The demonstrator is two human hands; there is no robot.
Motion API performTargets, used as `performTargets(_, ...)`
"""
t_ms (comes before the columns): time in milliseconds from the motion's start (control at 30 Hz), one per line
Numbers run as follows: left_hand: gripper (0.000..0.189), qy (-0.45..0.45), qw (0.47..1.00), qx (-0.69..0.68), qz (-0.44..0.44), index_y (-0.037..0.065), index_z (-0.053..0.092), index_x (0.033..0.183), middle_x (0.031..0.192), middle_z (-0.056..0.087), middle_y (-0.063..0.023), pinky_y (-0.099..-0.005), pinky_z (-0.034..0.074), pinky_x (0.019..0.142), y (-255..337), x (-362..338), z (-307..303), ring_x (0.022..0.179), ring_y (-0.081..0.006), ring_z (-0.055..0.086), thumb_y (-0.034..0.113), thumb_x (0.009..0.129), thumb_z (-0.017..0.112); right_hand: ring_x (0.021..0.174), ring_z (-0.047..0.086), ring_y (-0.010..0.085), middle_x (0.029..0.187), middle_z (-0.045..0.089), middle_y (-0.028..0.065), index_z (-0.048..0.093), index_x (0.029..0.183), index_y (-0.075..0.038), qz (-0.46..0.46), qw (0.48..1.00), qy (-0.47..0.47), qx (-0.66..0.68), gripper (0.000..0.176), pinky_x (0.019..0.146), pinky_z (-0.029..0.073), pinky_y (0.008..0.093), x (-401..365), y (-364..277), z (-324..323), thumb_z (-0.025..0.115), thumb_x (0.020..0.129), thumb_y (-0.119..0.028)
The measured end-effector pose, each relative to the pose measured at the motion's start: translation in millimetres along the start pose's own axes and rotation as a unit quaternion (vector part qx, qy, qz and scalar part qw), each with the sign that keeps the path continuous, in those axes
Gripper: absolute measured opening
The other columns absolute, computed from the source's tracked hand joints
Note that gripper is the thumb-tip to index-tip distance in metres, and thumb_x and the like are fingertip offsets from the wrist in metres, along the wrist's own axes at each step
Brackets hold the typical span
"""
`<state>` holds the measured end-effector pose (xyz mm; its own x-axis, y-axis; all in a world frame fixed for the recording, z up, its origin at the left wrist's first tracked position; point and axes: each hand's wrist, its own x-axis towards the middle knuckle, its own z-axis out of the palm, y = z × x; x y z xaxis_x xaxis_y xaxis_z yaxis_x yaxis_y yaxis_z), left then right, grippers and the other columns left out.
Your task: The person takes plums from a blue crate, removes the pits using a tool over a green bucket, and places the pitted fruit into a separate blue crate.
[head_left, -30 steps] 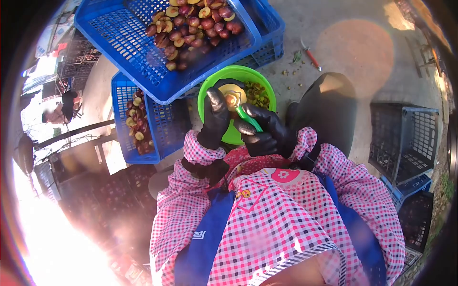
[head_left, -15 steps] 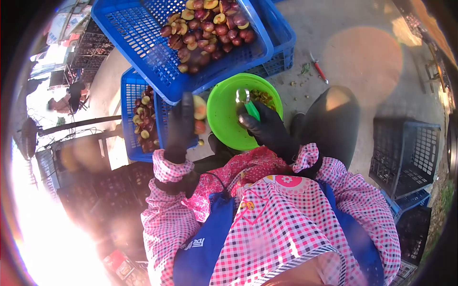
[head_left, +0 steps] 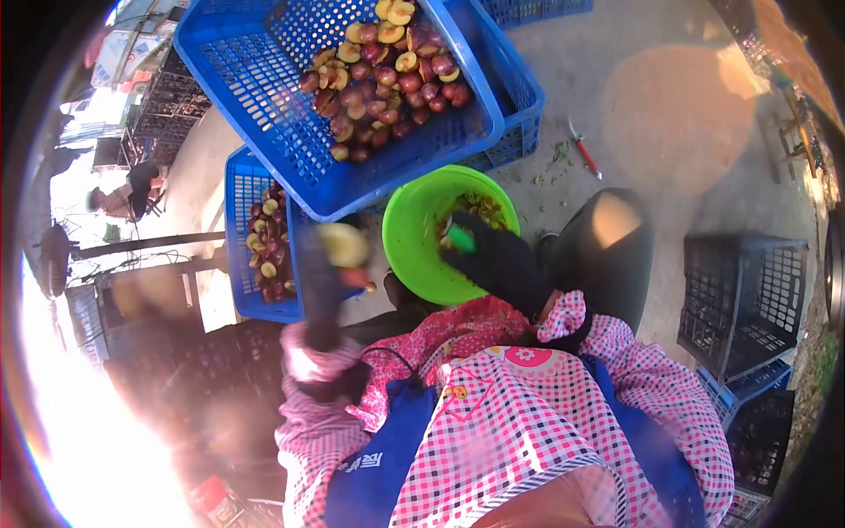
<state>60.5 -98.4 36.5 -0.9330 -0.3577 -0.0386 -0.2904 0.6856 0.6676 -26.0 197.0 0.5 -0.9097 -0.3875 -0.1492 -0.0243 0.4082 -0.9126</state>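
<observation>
My left hand (head_left: 322,277), in a black glove and blurred, is closed on a halved fruit (head_left: 343,245) whose pale cut face shows. It is just left of the green bowl (head_left: 400,242). My right hand (head_left: 495,260), also gloved in black, is over the bowl, wrapped round a green-handled tool (head_left: 459,238); the tool's tip is hidden. Small yellowish and brown scraps (head_left: 482,209) lie in the bowl. Above it, a tilted blue basket (head_left: 330,201) holds several halved red fruits (head_left: 387,92).
More halved fruits (head_left: 269,231) are in a lower blue crate (head_left: 236,189) at the left. A red-handled tool (head_left: 587,157) lies on the concrete floor. Black crates (head_left: 739,304) and a blue one (head_left: 746,387) stand at the right. A distant person (head_left: 132,194) is at the far left.
My left hand has moved down, and the fruit's pale cut face has turned into view. My right hand has lowered the green-handled tool into the bowl. The whole view has shifted slightly.
</observation>
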Motion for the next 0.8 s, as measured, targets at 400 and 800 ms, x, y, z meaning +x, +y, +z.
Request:
performTargets(400,0.048,0.050,0.935,0.171,0.306,0.005,0.063,0.118,0.114,0.064,-0.0231,-0.0399,0.046,0.095,95,382,36,0.111,-0.0350,0.060,0.039,0.085,0.069,0.078,0.069,0.0343,0.083,0.067,0.0211,0.058,0.124,-0.005,0.019,0.998,-0.049,0.044,0.057,0.070,0.053,0.0416,16,5,-12,0.071,0.084,-0.043)
performTargets(800,0.063,-0.041,0.962,0.229,0.145,0.018,0.061,0.123,0.114,0.064,-0.0215,-0.0452,0.045,0.096,94,471,129,0.111,-0.0391,0.059,0.065,0.080,0.060,0.074,0.060,0.0141,0.086,0.066,0.0077,0.056,0.127,-0.002,0.178,0.965,-0.094,0.167,0.051,0.070,0.049,0.0307,40,33,-14,0.069,0.088,-0.031)
